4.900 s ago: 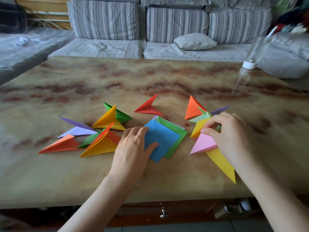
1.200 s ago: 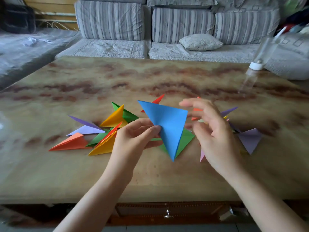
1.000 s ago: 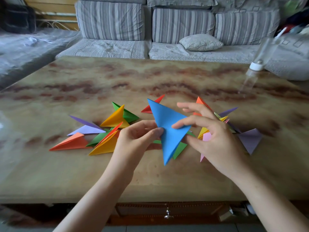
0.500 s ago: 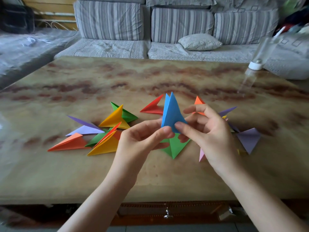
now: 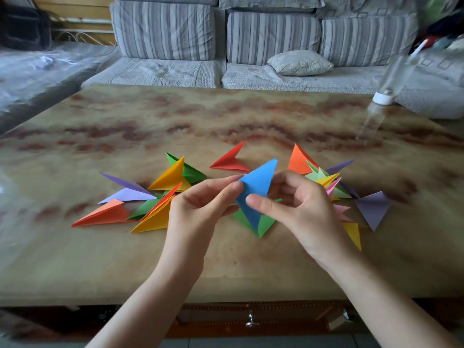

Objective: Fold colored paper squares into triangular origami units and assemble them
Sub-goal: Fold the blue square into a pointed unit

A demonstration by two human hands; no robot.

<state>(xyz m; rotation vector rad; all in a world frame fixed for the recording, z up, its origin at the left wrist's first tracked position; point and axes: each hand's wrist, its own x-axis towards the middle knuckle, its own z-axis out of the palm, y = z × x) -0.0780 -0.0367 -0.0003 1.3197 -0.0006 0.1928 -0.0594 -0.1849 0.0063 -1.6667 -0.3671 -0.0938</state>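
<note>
A blue paper [image 5: 256, 187], folded into a narrow kite-like triangle, is held above the table between both hands. My left hand [image 5: 200, 209] pinches its left edge with thumb and forefinger. My right hand [image 5: 298, 209] pinches its lower middle with the thumb in front. A green folded paper [image 5: 261, 223] lies on the table right beneath it. Finished units lie to the left: orange [image 5: 105, 214], yellow [image 5: 155, 218], purple [image 5: 125, 189], and yellow-on-green [image 5: 175, 173]. A red unit [image 5: 231, 160] sits behind.
To the right lie an orange unit [image 5: 297, 160], a mixed pile of units [image 5: 326, 180], a purple folded piece [image 5: 374, 208] and a yellow one [image 5: 354, 233]. A clear bottle with a white cap [image 5: 381, 99] leans at the table's [image 5: 226, 116] far right. A sofa stands behind.
The blue paper, lifted from the stack, went from a wide triangle to a narrower folded shape; it now tilts with its point up right, both hands pinching it.
</note>
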